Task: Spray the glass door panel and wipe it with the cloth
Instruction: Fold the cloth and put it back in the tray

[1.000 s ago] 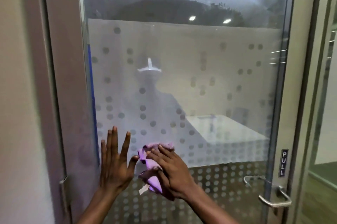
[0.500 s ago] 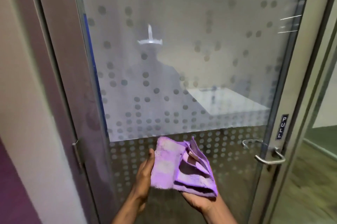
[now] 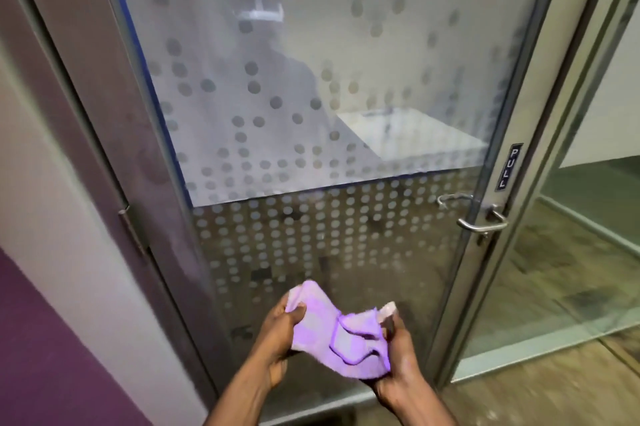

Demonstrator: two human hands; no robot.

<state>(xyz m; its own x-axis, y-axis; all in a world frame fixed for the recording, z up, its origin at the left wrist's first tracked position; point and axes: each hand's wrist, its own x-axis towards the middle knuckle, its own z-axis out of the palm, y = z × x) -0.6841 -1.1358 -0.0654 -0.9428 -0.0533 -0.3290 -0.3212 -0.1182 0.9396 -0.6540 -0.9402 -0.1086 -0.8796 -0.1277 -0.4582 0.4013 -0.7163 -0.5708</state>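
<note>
Head view: both hands were low in frame in front of the glass door panel (image 3: 346, 224), holding a purple microfibre cloth (image 3: 341, 339) between them, off the glass. Left hand (image 3: 278, 332) had its fingers (image 3: 294, 313) clenched on the cloth's upper-left corner; right hand (image 3: 398, 356) was grasping the lower-right bunched end, thumb up along the edge. Cloth hung crumpled and part folded, long axis running from upper left down to lower right, hand to hand. It looked like a refold or fresh-face step, not a wipe stroke. Key relation: the panel lay straight ahead of and above the cloth, with the dotted clear lower section nearest the fingers and the frosted band higher up. Both hands were about equally near the glass, the left a little higher. Whichever hand takes the cloth would need to push it forward flat onto the glass. No spray bottle in view, so can't tell if spraying was done; no wet streaks could be made out. Lever door handle (image 3: 481, 223) and PULL sign (image 3: 508, 166) sat on the right stile, well apart from the hands. Purple wall (image 3: 41, 356) at left, door hinge (image 3: 133, 228) on the frame.
</note>
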